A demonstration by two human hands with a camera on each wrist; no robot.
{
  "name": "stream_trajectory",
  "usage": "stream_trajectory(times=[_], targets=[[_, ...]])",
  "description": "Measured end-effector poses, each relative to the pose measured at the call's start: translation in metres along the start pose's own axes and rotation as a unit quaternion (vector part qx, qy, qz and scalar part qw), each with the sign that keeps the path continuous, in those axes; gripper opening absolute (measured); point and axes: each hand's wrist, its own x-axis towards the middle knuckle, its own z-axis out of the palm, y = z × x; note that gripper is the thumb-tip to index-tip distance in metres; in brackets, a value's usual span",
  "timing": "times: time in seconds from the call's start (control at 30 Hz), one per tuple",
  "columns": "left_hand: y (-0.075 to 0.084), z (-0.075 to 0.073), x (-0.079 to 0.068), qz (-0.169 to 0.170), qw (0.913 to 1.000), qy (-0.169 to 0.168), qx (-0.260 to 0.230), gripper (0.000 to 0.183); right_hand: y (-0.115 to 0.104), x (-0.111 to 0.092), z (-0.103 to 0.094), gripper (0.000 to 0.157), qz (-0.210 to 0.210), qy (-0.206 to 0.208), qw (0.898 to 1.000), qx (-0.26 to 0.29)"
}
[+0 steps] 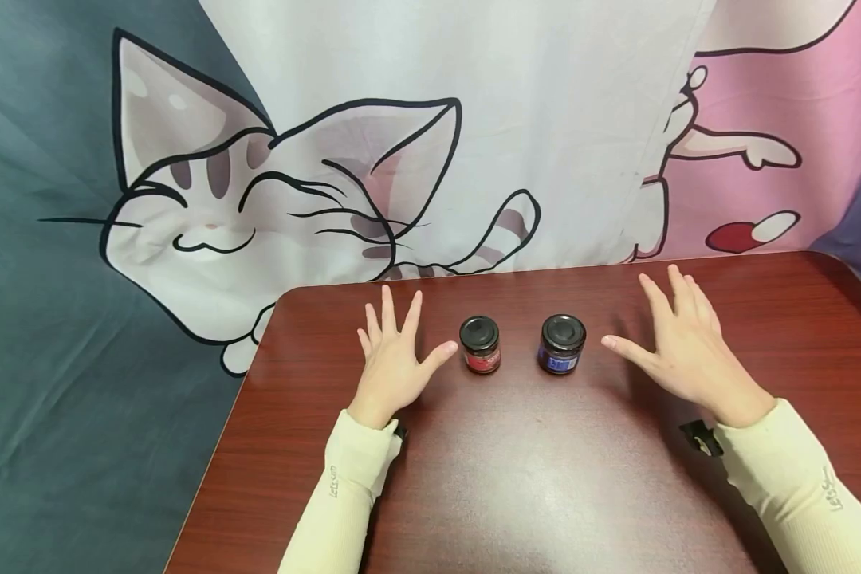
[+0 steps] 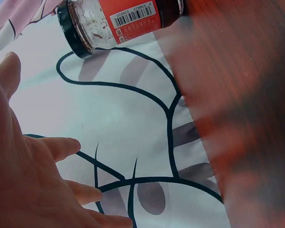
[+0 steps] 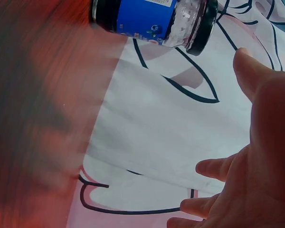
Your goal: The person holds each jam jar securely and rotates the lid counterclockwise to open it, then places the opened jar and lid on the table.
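Two small glass jars with black lids stand upright, side by side, near the far part of the table. The left jar [image 1: 481, 346] carries a red label; in the left wrist view this red-labelled jar [image 2: 133, 19] shows a barcode. The right jar [image 1: 562, 345] has a blue label, and the right wrist view shows a blueberry picture on that blue-labelled jar [image 3: 149, 16]. My left hand [image 1: 393, 363] hovers left of the red-labelled jar, fingers spread, thumb near it. To the right of the blue-labelled jar is my right hand [image 1: 682, 347], fingers extended and apart from it. Both hands hold nothing.
The brown wooden table [image 1: 502, 478] has a glossy top and rounded far corners. Behind it hangs a cloth [image 1: 560, 80] printed with cartoon cats, reaching down past the table's left edge. A small black device [image 1: 701, 438] sits at the right wrist.
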Motion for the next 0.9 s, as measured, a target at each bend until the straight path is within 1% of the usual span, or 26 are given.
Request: stream_trajectory(times=[0.2,0.43,0.67,0.9], targets=[[0.0,0.002,-0.002,0.003,1.0,0.0,-0.002,0.095,-0.003,0.001,0.0,0.098,-0.003,-0.003,1.0,0.0],[0.0,0.005,-0.004,0.001,0.9998,-0.006,-0.018,0.095,-0.007,0.003,0.001,0.097,-0.024,0.006,1.0,-0.001],[0.0,0.008,-0.006,0.001,0.9998,-0.01,-0.016,0.093,-0.015,0.004,0.001,0.096,-0.035,0.013,0.999,0.012],[0.0,0.011,-0.007,0.004,0.9995,-0.01,-0.028,0.093,-0.024,0.006,0.002,0.098,-0.038,0.014,0.999,0.021]])
